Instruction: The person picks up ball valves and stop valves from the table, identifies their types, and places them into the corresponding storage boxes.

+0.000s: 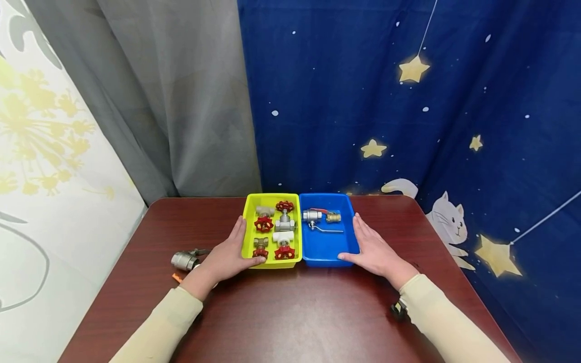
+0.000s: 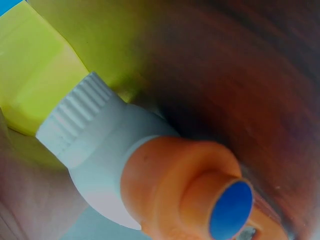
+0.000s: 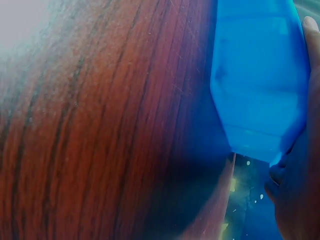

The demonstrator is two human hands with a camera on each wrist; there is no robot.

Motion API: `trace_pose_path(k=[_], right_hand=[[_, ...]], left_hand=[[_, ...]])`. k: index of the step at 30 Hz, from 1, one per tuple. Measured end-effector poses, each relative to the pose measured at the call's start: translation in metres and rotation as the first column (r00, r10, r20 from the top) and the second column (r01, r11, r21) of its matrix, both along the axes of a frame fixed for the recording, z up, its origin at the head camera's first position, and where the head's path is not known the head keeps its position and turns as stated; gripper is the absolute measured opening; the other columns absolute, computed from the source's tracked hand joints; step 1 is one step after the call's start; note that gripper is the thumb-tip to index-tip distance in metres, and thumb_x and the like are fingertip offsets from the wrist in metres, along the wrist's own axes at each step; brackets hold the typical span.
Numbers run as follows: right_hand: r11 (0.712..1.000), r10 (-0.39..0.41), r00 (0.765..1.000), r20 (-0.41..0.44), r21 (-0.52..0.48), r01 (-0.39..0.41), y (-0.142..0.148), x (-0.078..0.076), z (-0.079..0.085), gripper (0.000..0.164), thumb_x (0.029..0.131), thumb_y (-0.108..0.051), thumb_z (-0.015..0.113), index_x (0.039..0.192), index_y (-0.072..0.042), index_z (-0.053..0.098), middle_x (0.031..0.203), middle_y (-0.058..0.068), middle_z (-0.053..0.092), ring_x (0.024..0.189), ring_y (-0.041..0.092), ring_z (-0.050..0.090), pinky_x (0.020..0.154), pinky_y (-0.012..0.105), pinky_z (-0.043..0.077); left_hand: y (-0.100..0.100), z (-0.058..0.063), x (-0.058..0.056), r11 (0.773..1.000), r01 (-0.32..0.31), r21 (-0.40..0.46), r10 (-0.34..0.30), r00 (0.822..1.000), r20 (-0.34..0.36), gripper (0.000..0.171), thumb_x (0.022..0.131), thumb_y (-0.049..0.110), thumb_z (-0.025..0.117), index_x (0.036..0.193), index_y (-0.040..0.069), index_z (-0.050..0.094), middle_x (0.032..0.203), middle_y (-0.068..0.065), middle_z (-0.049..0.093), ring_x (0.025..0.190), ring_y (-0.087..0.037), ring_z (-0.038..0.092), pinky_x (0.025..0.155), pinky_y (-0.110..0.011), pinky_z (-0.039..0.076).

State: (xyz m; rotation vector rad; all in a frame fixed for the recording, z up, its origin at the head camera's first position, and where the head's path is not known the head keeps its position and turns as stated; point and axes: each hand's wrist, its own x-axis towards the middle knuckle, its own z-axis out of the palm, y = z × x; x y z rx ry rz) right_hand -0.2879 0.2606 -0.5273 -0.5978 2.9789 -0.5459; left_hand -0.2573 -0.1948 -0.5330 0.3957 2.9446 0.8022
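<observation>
My left hand [image 1: 230, 256] lies along the left side of the yellow bin [image 1: 247, 222], its fingers straight and its thumb over the front left corner. My right hand [image 1: 374, 247] does the same at the blue bin [image 1: 327, 252], fingers against the right wall and thumb at the front rim. The two bins stand side by side, rims together. Inside the yellow one lie several valves with red handwheels, such as a white valve [image 1: 283, 237] and a metal valve [image 1: 285, 222]. The blue one holds a silver ball valve [image 1: 312, 216] with a lever and a brass valve [image 1: 333, 217].
Left of the yellow bin, a large metal ball valve [image 1: 183, 260] lies on the dark red table [image 1: 290, 312]. Close by, partly behind my left wrist, is a white and orange plastic valve [image 2: 170, 180]. Curtains [image 1: 327, 101] hang behind the table's far edge.
</observation>
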Motion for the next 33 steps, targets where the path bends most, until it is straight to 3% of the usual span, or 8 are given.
trace_pose_path(k=[9, 13, 16, 18, 24, 28, 33], right_hand=[[1.0, 0.006, 1.0, 0.01, -0.007, -0.006, -0.001, -0.001, -0.001, 0.125, 0.098, -0.071, 0.07, 0.176, 0.001, 0.004, 0.185, 0.019, 0.002, 0.167, 0.047, 0.015, 0.129, 0.07, 0.021], [1.0, 0.0, 1.0, 0.018, -0.016, 0.0, 0.0, 0.0, -0.001, 0.124, 0.098, -0.07, 0.07, 0.176, 0.0, 0.004, 0.185, 0.019, 0.002, 0.167, 0.047, 0.015, 0.129, 0.07, 0.02], [1.0, -0.003, 1.0, 0.027, -0.023, 0.004, 0.0, 0.0, -0.001, 0.123, 0.099, -0.069, 0.07, 0.176, 0.0, 0.003, 0.185, 0.019, 0.001, 0.167, 0.048, 0.015, 0.129, 0.07, 0.02], [1.0, -0.004, 0.999, 0.035, -0.028, 0.005, 0.0, 0.0, -0.001, 0.123, 0.099, -0.069, 0.07, 0.176, 0.0, 0.003, 0.185, 0.018, 0.001, 0.167, 0.048, 0.014, 0.129, 0.071, 0.019], [0.999, -0.005, 0.999, 0.043, -0.037, 0.006, -0.001, 0.0, 0.0, 0.124, 0.099, -0.068, 0.071, 0.176, -0.001, 0.002, 0.185, 0.018, 0.0, 0.167, 0.048, 0.013, 0.128, 0.071, 0.019], [0.999, -0.005, 0.999, 0.045, -0.04, 0.007, -0.001, 0.0, 0.001, 0.124, 0.099, -0.067, 0.071, 0.176, 0.0, 0.002, 0.185, 0.019, 0.0, 0.167, 0.048, 0.013, 0.128, 0.072, 0.019], [0.999, -0.006, 0.999, 0.046, -0.047, 0.008, -0.002, 0.0, 0.002, 0.123, 0.099, -0.065, 0.073, 0.176, 0.0, 0.002, 0.185, 0.019, 0.0, 0.167, 0.049, 0.013, 0.128, 0.071, 0.019]], left_hand=[[-0.001, 0.0, -0.001, 1.0, 0.0, 0.003, 0.0, 1.0, 0.016, 0.14, 0.086, 0.085, 0.073, 0.178, 0.008, 0.001, 0.186, -0.012, -0.002, 0.128, -0.036, 0.065, 0.102, -0.053, 0.058], [-0.001, 0.006, -0.002, 1.0, 0.022, -0.006, -0.022, 1.0, 0.017, 0.139, 0.088, 0.08, 0.076, 0.177, 0.004, 0.002, 0.185, -0.017, -0.001, 0.144, -0.043, 0.056, 0.11, -0.057, 0.054], [-0.004, 0.01, -0.004, 0.999, 0.045, -0.017, -0.045, 0.999, -0.001, 0.136, 0.09, 0.077, 0.076, 0.176, -0.001, 0.005, 0.184, -0.021, 0.004, 0.156, -0.046, 0.043, 0.118, -0.06, 0.046], [-0.008, 0.011, -0.004, 0.999, 0.054, 0.0, -0.054, 0.998, -0.025, 0.131, 0.092, 0.074, 0.076, 0.176, -0.001, 0.01, 0.183, -0.021, 0.017, 0.156, -0.045, 0.042, 0.12, -0.061, 0.043], [-0.036, 0.02, -0.006, 0.999, 0.048, 0.012, -0.046, 0.993, -0.105, 0.097, 0.102, 0.062, 0.074, 0.17, 0.002, 0.039, 0.165, -0.018, 0.052, 0.147, -0.041, 0.051, 0.119, -0.063, 0.043], [-0.063, 0.031, -0.007, 0.999, 0.039, -0.031, -0.043, 0.991, -0.127, 0.078, 0.105, 0.058, 0.073, 0.156, 0.001, 0.058, 0.153, -0.021, 0.062, 0.142, -0.041, 0.057, 0.115, -0.063, 0.047], [-0.095, 0.041, -0.003, 0.998, 0.032, -0.048, -0.036, 0.996, -0.078, 0.07, 0.105, 0.05, 0.075, 0.152, 0.0, 0.061, 0.149, -0.023, 0.063, 0.137, -0.043, 0.06, 0.111, -0.065, 0.049]])
